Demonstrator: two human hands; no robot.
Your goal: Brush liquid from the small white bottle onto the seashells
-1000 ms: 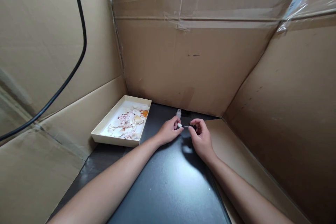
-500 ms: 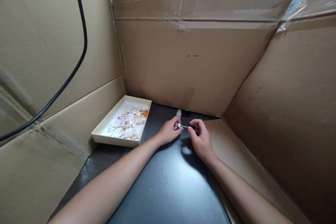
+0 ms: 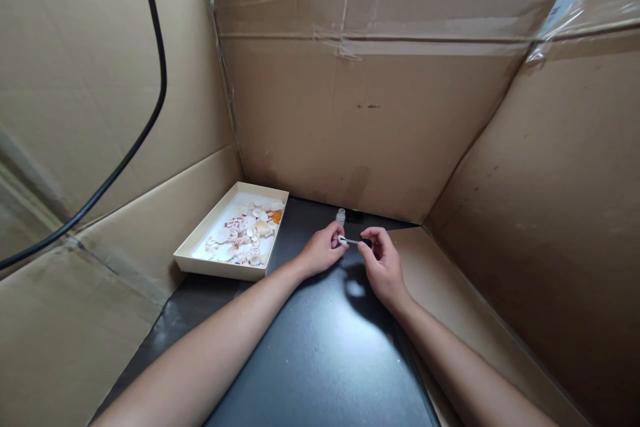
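Note:
Between the fingertips of my left hand is a small white piece that looks like a shell, with a dark spot on it. My right hand pinches a thin pale stick like a small applicator brush; a dark end shows inside the fingers. Its tip reaches the white piece, and whether it goes inside cannot be made out. Just behind my left hand stands a small clear bottle, its lower part hidden by the fingers.
To the left, a cream tray holds several shells, white, striped and one orange. Cardboard walls enclose the dark table. A cardboard sheet lies at right. A black cable hangs at upper left.
The small white piece has turned slightly in my left fingers, and its dark spot looks different against the stick's tip. Both hands stay almost in place.

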